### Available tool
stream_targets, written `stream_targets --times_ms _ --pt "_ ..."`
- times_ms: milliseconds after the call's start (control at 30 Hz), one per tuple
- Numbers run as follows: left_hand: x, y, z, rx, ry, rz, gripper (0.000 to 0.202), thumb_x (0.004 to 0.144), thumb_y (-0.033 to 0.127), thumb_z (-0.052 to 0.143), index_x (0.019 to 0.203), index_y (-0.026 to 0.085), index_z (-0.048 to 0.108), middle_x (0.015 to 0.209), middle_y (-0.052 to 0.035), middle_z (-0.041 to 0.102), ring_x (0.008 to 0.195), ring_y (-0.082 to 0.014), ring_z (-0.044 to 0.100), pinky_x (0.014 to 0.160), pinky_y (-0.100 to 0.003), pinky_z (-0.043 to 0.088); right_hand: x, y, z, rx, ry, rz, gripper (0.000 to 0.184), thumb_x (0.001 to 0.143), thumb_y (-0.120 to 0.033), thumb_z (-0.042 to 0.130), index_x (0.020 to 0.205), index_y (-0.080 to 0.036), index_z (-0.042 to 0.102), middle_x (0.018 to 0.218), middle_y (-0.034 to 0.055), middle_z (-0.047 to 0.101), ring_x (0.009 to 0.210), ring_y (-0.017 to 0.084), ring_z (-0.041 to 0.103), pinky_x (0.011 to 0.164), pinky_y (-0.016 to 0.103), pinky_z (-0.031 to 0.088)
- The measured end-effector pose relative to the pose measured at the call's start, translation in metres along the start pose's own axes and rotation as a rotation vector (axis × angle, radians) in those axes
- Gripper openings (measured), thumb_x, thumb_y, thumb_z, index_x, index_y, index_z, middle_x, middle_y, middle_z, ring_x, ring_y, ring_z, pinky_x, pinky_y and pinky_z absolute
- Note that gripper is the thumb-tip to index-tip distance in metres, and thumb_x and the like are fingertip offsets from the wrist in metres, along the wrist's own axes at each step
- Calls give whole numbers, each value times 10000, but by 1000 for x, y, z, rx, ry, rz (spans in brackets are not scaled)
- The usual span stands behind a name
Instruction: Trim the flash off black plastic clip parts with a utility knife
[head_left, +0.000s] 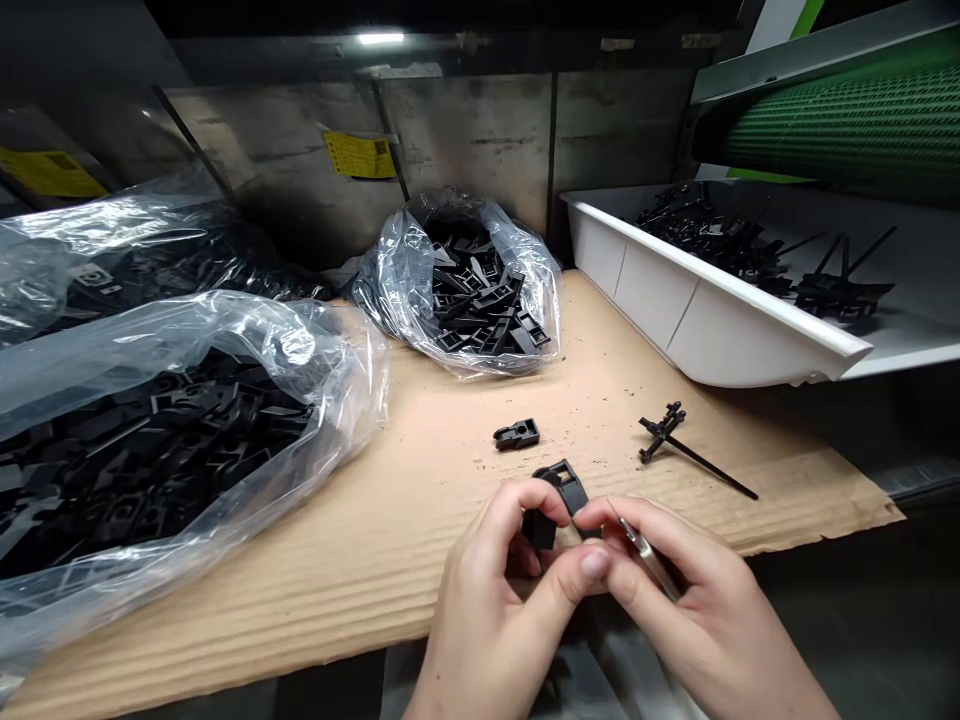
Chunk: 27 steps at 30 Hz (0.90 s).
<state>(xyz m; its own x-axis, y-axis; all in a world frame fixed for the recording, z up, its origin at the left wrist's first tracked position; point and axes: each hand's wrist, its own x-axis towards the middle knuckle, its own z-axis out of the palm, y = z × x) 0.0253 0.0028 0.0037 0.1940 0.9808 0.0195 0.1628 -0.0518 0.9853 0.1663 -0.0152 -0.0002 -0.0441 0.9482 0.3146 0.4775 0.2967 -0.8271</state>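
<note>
left thumb (594, 565) pressed on front of black plastic clip (564, 482), other fingers of left hand (480, 610) curled round its back: firm pinch, nothing released. right fingers (652, 530) clenched on slim metal tool (646, 555), its end right by the clip, right hand (705, 610) close in against the left. exact contact pt btwn tool tip & clip is hidden by fingers; can't tell if the clip is 1 pc or 2.

clip is held low centre of frame, just above front edge of corrugated cardboard sheet (405, 520). step in hand looks like close work on the clip w/ the tool; next move calls for steady pinch & careful tool control, given how tight the fingers are.

just beyond hands: loose black clip (517, 434) on cardboard; to its right, black plastic part w/ long thin stem (701, 460). small dark specks on cardboard around them.

further out: clear poly bag of black plastic parts (450, 340) top centre, bigger bags (322, 370) along left side, white tray (712, 320) upper right w/ black stemmed parts (720, 235), green ribbed belt (847, 130) above it, yellow label (360, 155) on back wall.
</note>
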Motion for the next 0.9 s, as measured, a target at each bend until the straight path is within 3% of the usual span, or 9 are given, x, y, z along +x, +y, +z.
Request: stream_targets --times_ms 200,267,367,533,700,833,900 --pt "0 -1 0 51 11 31 242 741 431 647 809 220 549 776 -5 592 716 -185 562 623 -266 445 -6 -5 -3 219 41 212 121 786 -291 583 852 -273 683 777 -40 705 660 95 645 559 114 485" --pt "0 -2 0 65 20 37 230 759 429 627 813 221 545 801 -10 592 749 -194 568 632 -268 445 -7 -9 -5 321 4 296 130 780 -287 575 809 -271 700 771 -36 700 684 96 635 600 120 484" --pt "0 -2 0 89 14 41 222 775 426 610 819 220 540 808 -10 592 756 -195 570 633 -268 442 -7 -12 -6 356 -63 348 121 735 -292 607 755 -249 719 646 -30 648 583 100 585 529 150 464" --pt "-2 -1 1 141 1 76 203 780 398 617 838 212 558 800 -4 594 724 -174 556 625 -248 427 -5 -12 -4 272 64 260 103 709 -253 632 635 -217 694 569 -34 645 511 97 550 489 171 432" --pt "-3 1 -2 168 -12 86 151 800 354 603 845 213 575 804 -7 602 709 -169 551 627 -247 424 -4 -11 -3 188 32 182 144 750 -266 613 651 -208 700 578 -26 665 519 112 589 495 183 459" --pt "-4 -2 -5 25 -65 86 131 825 337 579 841 207 588 809 -16 606 698 -161 560 636 -245 436 -7 -4 -15 35 -65 37 145 827 -275 542 772 -224 666 688 -25 679 625 120 652 515 146 500" --pt "-6 -4 -7 -131 -91 78 110 864 308 531 849 214 587 820 -11 608 635 -129 557 610 -227 442 -10 3 -23 -171 -58 -77 185 864 -294 494 963 -224 633 832 6 692 762 139 681 589 144 539"
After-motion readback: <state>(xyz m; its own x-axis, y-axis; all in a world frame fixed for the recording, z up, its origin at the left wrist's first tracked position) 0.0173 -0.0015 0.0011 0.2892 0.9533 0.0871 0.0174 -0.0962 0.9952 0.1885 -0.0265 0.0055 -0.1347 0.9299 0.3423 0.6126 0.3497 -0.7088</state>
